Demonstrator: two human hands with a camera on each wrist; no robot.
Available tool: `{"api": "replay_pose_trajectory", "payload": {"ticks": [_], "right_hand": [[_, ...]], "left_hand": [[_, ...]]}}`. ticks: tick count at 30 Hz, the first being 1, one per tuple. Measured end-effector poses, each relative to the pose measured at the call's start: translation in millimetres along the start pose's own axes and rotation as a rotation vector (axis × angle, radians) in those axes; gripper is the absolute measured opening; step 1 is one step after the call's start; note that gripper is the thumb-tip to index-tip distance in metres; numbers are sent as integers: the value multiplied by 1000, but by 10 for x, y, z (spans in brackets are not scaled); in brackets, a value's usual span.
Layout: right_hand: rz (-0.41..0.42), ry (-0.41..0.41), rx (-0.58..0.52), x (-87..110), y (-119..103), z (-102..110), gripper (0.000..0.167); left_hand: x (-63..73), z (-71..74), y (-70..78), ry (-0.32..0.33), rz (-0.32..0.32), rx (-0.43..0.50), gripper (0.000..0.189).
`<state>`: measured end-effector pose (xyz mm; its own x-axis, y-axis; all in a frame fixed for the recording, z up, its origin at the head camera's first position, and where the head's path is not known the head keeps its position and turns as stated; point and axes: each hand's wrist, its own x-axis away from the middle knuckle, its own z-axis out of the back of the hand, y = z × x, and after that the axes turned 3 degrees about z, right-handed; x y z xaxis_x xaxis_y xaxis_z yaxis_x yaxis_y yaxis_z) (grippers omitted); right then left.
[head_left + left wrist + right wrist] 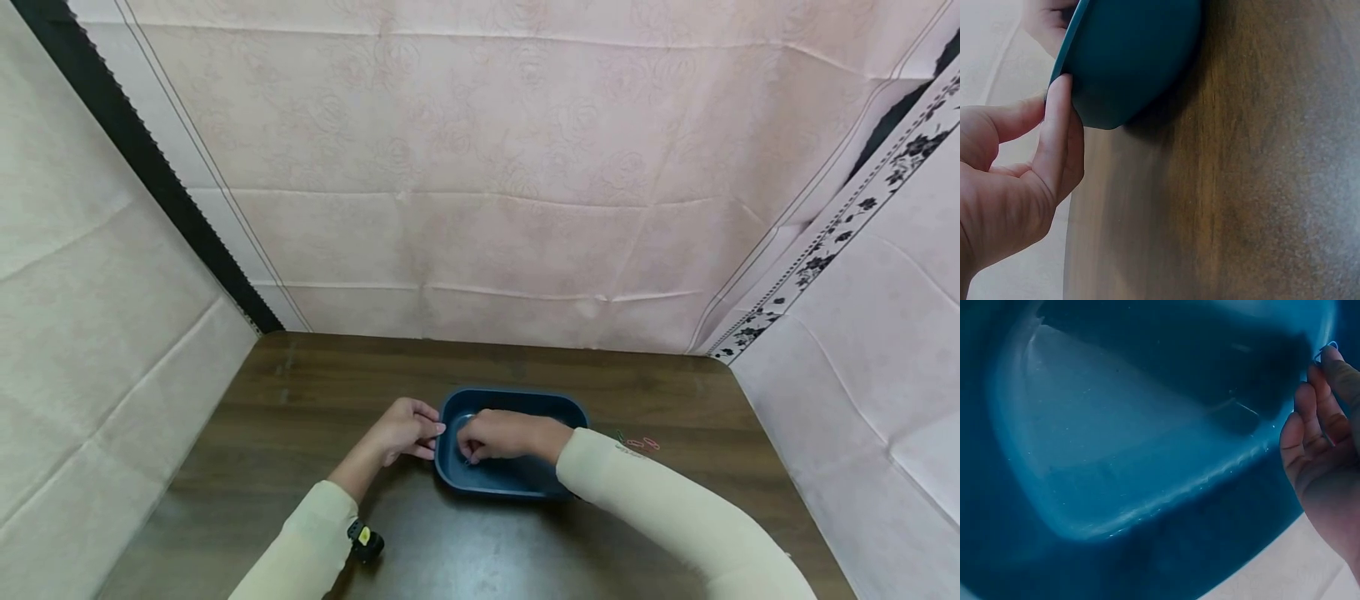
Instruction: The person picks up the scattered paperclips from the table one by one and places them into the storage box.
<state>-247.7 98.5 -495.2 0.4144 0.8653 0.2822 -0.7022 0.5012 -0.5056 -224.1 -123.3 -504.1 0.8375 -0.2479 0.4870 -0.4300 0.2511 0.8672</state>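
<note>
A dark blue plastic tray (517, 492) stands on the wooden table. At its left end, my left hand (408, 431) pinches the rim between thumb and fingers, as the left wrist view also shows. My right hand (502, 435) is inside the tray, near its left end. Between its thumb and index fingertips it pinches a small bluish paper clip (1333, 345), mostly hidden by the fingers. A thin pale line (1247, 409) shows on the tray's floor in the right wrist view; I cannot tell what it is.
Just right of the tray lie a few red paper clips (642, 443) and a green one (620, 436), beside the right sleeve. The brown table (337, 367) ends at the back against a pale patterned cloth (480, 167). More cloth hangs along both sides.
</note>
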Motion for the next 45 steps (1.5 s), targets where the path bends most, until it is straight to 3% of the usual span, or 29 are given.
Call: {"api": "replay_pose_trajectory", "payload": {"ticks": [23,45], "right_hand": [[-24,-48,104,-114,8,-41,5],[-7,-24,54,-19,26,19,4]], "left_hand": [[5,-4,9,9,-5,0,22],[0,-14,-10,18,3,3,22]]}}
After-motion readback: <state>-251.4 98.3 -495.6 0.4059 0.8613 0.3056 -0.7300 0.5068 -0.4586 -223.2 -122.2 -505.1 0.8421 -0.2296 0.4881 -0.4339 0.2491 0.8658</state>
